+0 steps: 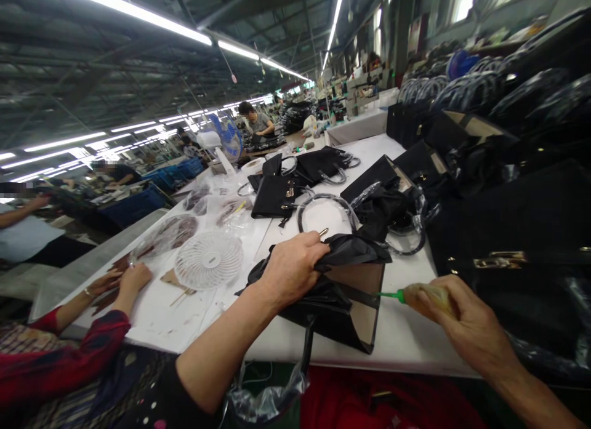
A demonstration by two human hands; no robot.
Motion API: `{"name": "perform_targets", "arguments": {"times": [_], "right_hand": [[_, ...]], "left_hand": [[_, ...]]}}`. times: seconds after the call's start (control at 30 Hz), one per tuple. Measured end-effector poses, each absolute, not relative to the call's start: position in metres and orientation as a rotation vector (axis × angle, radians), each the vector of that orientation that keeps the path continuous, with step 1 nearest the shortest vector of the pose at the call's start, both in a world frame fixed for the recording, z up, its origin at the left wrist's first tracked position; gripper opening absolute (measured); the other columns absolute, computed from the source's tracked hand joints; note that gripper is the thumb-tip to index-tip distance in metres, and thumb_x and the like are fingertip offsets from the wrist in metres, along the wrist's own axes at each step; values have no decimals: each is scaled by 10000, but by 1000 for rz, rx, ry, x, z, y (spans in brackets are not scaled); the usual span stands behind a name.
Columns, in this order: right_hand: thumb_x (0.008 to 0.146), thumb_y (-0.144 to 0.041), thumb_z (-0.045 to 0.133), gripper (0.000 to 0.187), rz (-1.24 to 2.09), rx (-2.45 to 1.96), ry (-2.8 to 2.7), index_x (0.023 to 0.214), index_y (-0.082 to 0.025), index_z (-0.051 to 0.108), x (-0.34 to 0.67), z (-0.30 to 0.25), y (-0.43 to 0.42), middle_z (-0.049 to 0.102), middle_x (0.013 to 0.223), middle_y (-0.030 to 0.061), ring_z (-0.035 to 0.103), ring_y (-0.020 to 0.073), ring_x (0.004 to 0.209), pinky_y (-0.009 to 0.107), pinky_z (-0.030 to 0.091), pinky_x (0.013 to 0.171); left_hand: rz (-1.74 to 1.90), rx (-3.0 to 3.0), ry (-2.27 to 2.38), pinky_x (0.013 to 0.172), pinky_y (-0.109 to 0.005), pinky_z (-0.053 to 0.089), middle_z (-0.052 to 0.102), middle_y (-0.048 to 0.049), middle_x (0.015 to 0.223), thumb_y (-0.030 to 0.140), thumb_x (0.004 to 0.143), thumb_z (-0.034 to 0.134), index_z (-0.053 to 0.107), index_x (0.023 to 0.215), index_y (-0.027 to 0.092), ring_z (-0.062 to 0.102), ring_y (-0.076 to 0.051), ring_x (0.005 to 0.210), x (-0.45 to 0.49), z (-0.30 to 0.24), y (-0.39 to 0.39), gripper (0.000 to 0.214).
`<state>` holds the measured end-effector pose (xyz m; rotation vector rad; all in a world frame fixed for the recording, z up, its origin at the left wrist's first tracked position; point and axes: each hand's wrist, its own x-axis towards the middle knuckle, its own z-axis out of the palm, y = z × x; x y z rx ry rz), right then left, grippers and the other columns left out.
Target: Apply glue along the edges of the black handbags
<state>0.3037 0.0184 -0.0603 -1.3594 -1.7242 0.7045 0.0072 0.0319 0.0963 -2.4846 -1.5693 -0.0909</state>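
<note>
A black handbag (357, 327) lies on its side before me, its tan inside and black lining (355, 249) showing. My left hand (295, 263) is closed on the lining at the bag's opening; a small gold-coloured metal tip pokes up beside its fingers. In my right hand (455, 306) is a yellowish squeeze bottle (429, 298) with a green nozzle (390, 295). The nozzle's tip is at the bag's edge; whether it touches I cannot tell. A plastic-wrapped handle (265, 398) hangs over the table's front edge.
More black handbags (272, 197) lie farther back on the white table (295, 343), and others are heaped at right (517, 220). A white round fan (209, 260) stands left of centre. At left, a co-worker's hands (132, 281) handle brown pieces. Clear plastic wrap (170, 232) lies nearby.
</note>
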Motion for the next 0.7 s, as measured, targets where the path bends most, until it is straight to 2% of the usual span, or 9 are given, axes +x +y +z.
{"name": "perform_targets", "arguments": {"times": [0.17,0.33,0.43,0.6,0.7], "right_hand": [[928,-600,508,412,775,-1379,-1804,749,-228,523,306,-56,17,493,667,-29,506,173,591,292,378,543],[914,-614,507,417,696,-1407,-1768,774,-223,541,308,-56,19,515,719,-15,524,191,644,302,390,593],[910,-626,511,429,829,-1436,-1756,765,-223,532,309,-59,16,509,670,-22,517,189,607,293,385,559],[927,-594,524,394,770,-1389,-1730,812,-219,567,310,-59,9,531,726,-11,532,197,649,299,396,599],[966,-554,500,373,869,-1310,-1770,809,-221,556,312,-57,5,521,741,-13,531,190,668,296,398,611]], "left_hand": [[-74,-2486,-1562,640,-268,449,624,-14,921,127,793,550,663,978,246,598,-173,865,9,96,31,247],[-82,-2474,-1563,643,-269,450,620,-17,908,123,792,553,658,981,245,594,-175,862,9,94,27,248],[-86,-2474,-1564,657,-267,454,622,-21,914,128,802,550,659,994,244,596,-173,872,7,93,24,250],[-128,-2480,-1544,661,-268,454,621,-15,900,148,826,553,658,998,244,594,-168,860,6,92,22,223],[-140,-2478,-1522,654,-273,456,616,-11,886,147,827,564,659,996,241,591,-168,845,5,91,22,215]]}}
